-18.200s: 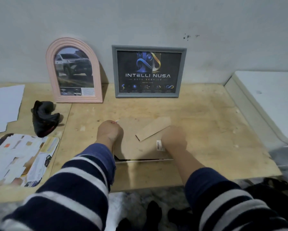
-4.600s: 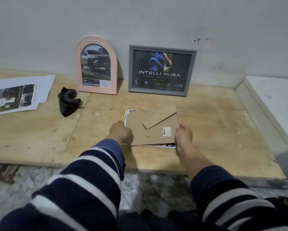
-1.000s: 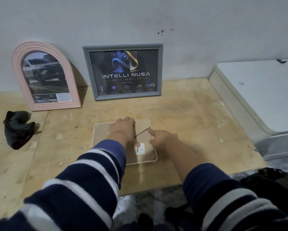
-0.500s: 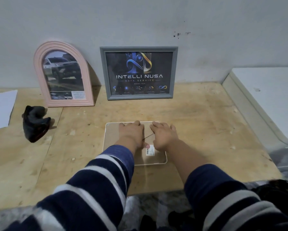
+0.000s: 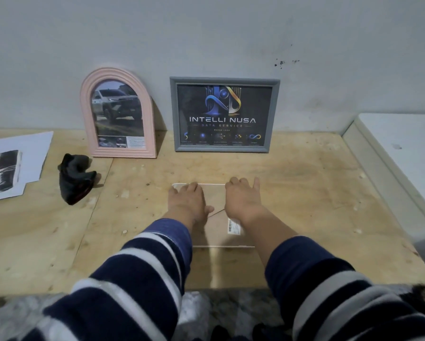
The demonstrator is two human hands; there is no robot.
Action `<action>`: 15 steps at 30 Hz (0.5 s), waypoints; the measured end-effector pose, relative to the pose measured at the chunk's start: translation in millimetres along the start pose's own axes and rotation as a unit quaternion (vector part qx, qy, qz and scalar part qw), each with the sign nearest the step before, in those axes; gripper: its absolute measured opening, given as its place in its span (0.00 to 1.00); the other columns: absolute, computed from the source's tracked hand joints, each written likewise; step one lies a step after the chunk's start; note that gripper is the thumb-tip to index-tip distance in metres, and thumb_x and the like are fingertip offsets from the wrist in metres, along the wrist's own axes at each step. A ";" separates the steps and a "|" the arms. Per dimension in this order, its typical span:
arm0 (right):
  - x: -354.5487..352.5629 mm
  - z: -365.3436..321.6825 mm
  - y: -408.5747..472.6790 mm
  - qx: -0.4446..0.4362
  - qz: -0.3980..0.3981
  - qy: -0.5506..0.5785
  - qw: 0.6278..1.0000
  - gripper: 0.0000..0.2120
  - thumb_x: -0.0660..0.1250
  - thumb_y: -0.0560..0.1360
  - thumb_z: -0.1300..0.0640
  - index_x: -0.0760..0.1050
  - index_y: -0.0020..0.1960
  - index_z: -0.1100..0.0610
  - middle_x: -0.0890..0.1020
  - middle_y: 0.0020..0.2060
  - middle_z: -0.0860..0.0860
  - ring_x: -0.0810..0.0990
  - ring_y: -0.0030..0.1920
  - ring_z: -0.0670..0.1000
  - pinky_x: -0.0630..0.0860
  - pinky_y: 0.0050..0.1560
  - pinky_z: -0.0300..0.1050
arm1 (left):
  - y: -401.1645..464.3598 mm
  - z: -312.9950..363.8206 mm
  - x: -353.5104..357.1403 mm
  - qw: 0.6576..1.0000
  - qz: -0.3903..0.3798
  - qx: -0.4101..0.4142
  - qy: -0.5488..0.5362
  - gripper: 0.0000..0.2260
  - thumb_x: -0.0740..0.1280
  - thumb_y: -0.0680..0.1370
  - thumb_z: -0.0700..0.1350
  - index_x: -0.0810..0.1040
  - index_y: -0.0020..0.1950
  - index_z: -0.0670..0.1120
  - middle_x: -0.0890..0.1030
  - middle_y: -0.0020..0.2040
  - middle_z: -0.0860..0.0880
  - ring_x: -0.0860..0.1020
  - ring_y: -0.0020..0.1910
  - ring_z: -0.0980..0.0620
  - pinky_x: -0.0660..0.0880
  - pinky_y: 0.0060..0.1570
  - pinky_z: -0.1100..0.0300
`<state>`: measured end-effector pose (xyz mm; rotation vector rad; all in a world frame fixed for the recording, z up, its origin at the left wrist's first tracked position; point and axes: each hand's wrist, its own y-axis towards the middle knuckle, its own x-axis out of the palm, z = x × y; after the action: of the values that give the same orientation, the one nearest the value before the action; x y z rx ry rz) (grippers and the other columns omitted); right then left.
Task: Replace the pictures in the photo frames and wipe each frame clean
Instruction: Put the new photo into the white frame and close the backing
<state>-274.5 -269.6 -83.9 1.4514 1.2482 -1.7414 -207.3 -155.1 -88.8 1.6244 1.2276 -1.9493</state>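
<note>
Nearest the table's front edge lies the face-down frame [image 5: 215, 225], its brown backing board up and a small barcode sticker [image 5: 233, 226] toward its right side; every place below is given from this frame. Both hands lie directly on top of it, palms down and flat with fingers stretched forward, pressing rather than gripping: the left hand [image 5: 188, 201] over its far-left corner, the right hand [image 5: 243, 199] over its far-right corner, fingertips reaching its far edge. The frame's long axis appears to run side to side, though the forearms hide much of it, so the two hands share it evenly and neither is nearer. A thin dark line, likely the edge of the fold-out stand [image 5: 217, 212], shows between the thumbs. To the frame's far left rests a crumpled black cloth [image 5: 75, 178], clearly closer to the left hand, which matters since wiping probably follows once the backing is seated. Further left are loose printed sheets [image 5: 12, 166]. Beyond the frame, against the wall, stand the pink arched frame [image 5: 119, 114] at far left and the grey rectangular frame [image 5: 223, 115] straight ahead, both already holding pictures.
</note>
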 end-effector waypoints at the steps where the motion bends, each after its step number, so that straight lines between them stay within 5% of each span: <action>1: -0.4 -6.5 0.9 -0.022 -0.002 0.012 1.000 0.25 0.58 0.72 0.65 0.68 0.69 0.56 0.69 0.66 0.52 0.64 0.69 0.55 0.46 0.74 0.62 | -1.5 -9.8 -1.5 1.000 -0.008 -0.014 -0.005 0.28 0.57 0.81 0.56 0.56 0.78 0.46 0.56 0.78 0.50 0.57 0.76 0.49 0.52 0.73 0.43; 4: 4.8 -25.6 1.0 -0.091 -0.029 0.050 0.994 0.27 0.57 0.73 0.65 0.65 0.72 0.55 0.68 0.70 0.52 0.64 0.70 0.55 0.54 0.73 0.58 | -5.7 -30.1 -3.8 0.999 -0.050 -0.016 -0.006 0.29 0.57 0.81 0.44 0.50 0.80 0.48 0.49 0.80 0.53 0.53 0.77 0.51 0.49 0.74 0.43; 7: 7.6 -32.0 1.1 -0.114 -0.051 0.026 0.992 0.27 0.59 0.73 0.60 0.63 0.73 0.55 0.65 0.72 0.51 0.64 0.70 0.55 0.61 0.70 0.55 | -6.1 -33.4 -0.1 0.998 -0.056 -0.010 -0.010 0.29 0.57 0.81 0.45 0.48 0.80 0.49 0.48 0.80 0.55 0.52 0.77 0.52 0.48 0.74 0.43; 15: -1.7 -34.7 6.4 -0.108 -0.105 -0.029 0.988 0.33 0.58 0.73 0.57 0.57 0.77 0.54 0.61 0.75 0.48 0.60 0.74 0.53 0.43 0.75 0.61 | -7.0 -31.0 9.9 0.999 -0.044 -0.020 0.001 0.29 0.55 0.80 0.50 0.48 0.80 0.50 0.47 0.80 0.55 0.52 0.78 0.51 0.47 0.74 0.41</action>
<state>-253.2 -241.4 -83.8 1.1733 1.5525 -1.7036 -195.4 -124.5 -94.5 1.5770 1.3526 -1.9621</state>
